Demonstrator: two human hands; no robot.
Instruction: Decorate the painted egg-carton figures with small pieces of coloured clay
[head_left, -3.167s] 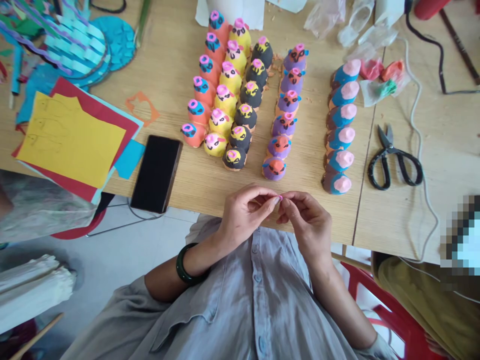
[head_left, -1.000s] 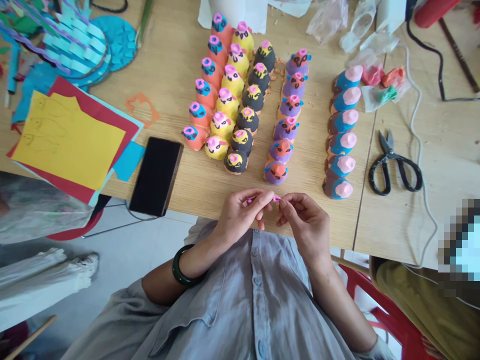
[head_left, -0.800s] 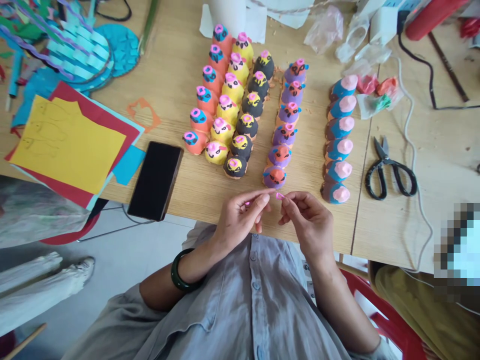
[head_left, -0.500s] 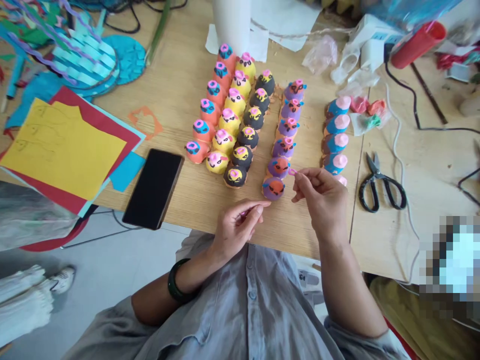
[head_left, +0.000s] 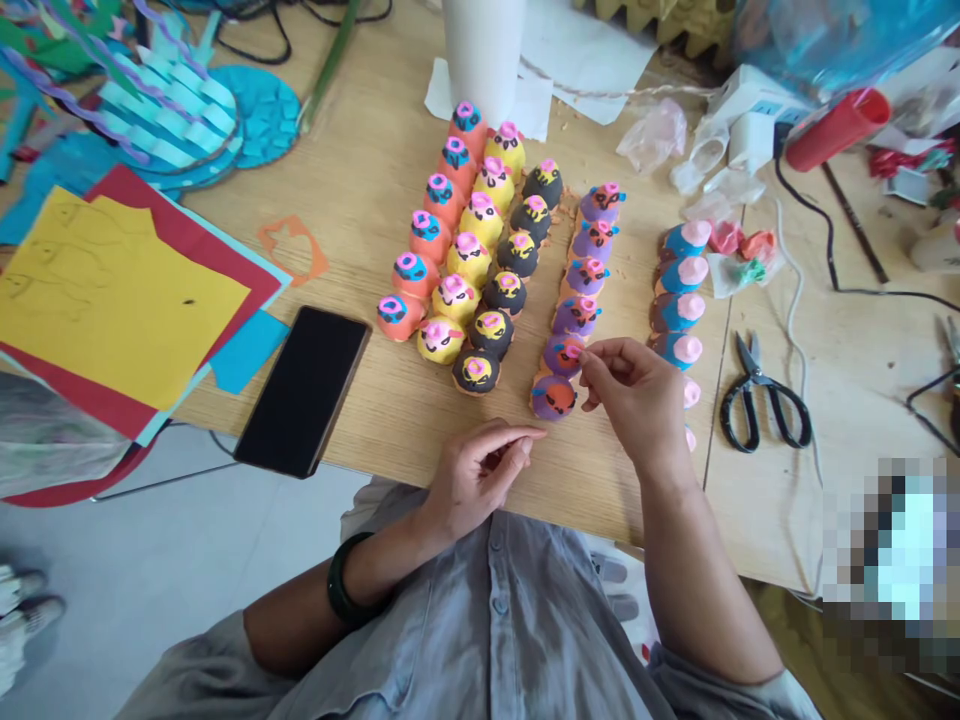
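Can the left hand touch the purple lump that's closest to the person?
Probably yes: the left hand has its fingers just short of that lump, and I see no object between. The right hand is at the next lump along, seemingly leaving the way free.

The right hand [head_left: 636, 405] partly hides the six-o'clock end of the blue-and-pink row [head_left: 670, 314]. At two o'clock, the frame edge crops a blue bag [head_left: 847, 40].

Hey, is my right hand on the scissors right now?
No, the right hand is at the purple row, while the scissors lie apart from it.
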